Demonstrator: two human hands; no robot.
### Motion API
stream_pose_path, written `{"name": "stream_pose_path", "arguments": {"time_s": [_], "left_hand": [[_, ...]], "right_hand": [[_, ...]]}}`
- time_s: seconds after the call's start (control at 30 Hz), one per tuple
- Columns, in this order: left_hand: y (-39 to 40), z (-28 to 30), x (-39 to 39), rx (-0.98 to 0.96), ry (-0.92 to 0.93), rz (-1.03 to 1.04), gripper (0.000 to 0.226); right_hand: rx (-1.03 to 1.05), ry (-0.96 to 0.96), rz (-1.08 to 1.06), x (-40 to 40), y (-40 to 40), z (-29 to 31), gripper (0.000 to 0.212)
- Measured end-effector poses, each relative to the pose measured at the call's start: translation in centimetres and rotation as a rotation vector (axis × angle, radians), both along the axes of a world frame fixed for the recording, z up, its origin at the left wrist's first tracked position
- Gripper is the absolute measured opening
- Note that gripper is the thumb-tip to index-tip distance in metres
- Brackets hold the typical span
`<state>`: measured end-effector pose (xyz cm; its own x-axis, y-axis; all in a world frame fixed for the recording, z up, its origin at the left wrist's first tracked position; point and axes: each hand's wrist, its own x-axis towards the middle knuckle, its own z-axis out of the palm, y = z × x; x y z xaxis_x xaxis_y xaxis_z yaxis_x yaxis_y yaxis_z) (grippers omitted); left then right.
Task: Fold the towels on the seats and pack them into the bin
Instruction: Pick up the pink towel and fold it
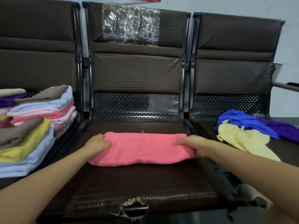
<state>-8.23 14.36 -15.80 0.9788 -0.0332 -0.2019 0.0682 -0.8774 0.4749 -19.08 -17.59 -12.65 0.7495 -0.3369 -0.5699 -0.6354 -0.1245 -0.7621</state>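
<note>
While the pink towel (pixel 142 148) lies half-folded on the middle seat (pixel 145 188) at frame centre, the left hand (pixel 97 145) and right hand (pixel 192 146) curl their fingers around its two ends. It looks soft, light and floppy; gripping both ends should keep the layers together.

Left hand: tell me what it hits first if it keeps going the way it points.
The left hand points right, gripping the pink towel; beyond that, probably the right hand at the opposite end.
</note>
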Motion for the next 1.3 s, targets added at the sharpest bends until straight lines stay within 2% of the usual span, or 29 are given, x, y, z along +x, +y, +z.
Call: {"name": "stream_pose_path", "arguments": {"time_s": [0.1, 0.17, 0.3, 0.37, 0.4, 0.5, 0.63, 0.7, 0.77, 0.83, 0.93, 1.0, 1.03, 1.1, 1.13, 1.2, 1.23, 1.3], "left_hand": [[0.0, 0.4, -0.9, -0.102, 0.051, -0.021, 0.048], [-0.2, 0.5, -1.5, -0.161, 0.063, -0.049, 0.044], [-0.3, 0.8, -2.3, -0.249, 0.07, 0.0, 0.042], [0.1, 1.2, -2.4, -0.347, 0.108, 0.074, 0.037], [0.5, 1.4, -2.4, -0.381, 0.13, 0.109, 0.03], [2.0, 2.4, -3.0, -0.446, 0.205, 0.192, 0.017], [3.8, 3.1, -3.6, -0.528, 0.25, 0.257, 0.019], [4.2, 3.1, -3.8, -0.553, 0.277, 0.253, 0.018], [4.1, 3.1, -3.9, -0.572, 0.287, 0.251, 0.018], [3.7, 3.1, -3.9, -0.582, 0.291, 0.26, 0.02], [2.5, 2.8, -3.7, -0.561, 0.293, 0.246, 0.031], [1.2, 2.6, -3.6, -0.513, 0.277, 0.22, 0.04], [0.5, 2.6, -3.7, -0.505, 0.279, 0.213, 0.041], [-1.0, 2.5, -4.2, -0.492, 0.309, 0.196, 0.04], [-1.5, 2.2, -4.3, -0.446, 0.29, 0.171, 0.051], [-2.3, 1.5, -4.2, -0.332, 0.244, 0.099, 0.08], [-2.7, 1.5, -4.2, -0.325, 0.231, 0.077, 0.085], [-3.0, 2.2, -4.4, -0.366, 0.255, 0.084, 0.073]], "right_hand": [[-0.007, -0.169, -0.101, -0.1, 0.6, 1.8, 0.022], [-0.057, -0.27, -0.134, 0.3, 1.1, 3.0, 0.014], [-0.148, -0.325, -0.07, 2.2, 4.1, 5.3, 0.004], [-0.126, -0.347, -0.025, 3.5, 6.9, 5.8, 0.008], [-0.152, -0.344, 0.009, 4.1, 8.4, 5.9, 0.016], [-0.19, -0.387, 0.19, 5.0, 13.5, 5.3, 0.031], [0.051, -0.239, 0.573, 4.4, 17.9, 4.2, 0.017], [0.072, -0.182, 0.714, 4.4, 18.4, 3.8, 0.015], [-0.001, -0.208, 0.697, 4.7, 18.0, 3.8, 0.022], [-0.112, -0.253, 0.612, 5.1, 16.8, 3.7, 0.019], [-0.427, -0.285, 0.501, 6.0, 13.3, 3.0, 0.015], [-0.601, -0.201, 0.434, 6.1, 10.7, 2.4, 0.016], [-0.591, -0.122, 0.41, 5.7, 9.7, 2.2, 0.016], [-0.398, 0.08, 0.397, 4.4, 8.8, 1.7, 0.02], [-0.284, 0.144, 0.41, 3.8, 9.0, 1.4, 0.023], [-0.125, 0.167, 0.413, 3.3, 9.9, 0.8, 0.022], [-0.07, 0.136, 0.387, 3.4, 10.4, 0.5, 0.02], [-0.003, 0.076, 0.311, 3.9, 12.0, 0.4, 0.021]]}}
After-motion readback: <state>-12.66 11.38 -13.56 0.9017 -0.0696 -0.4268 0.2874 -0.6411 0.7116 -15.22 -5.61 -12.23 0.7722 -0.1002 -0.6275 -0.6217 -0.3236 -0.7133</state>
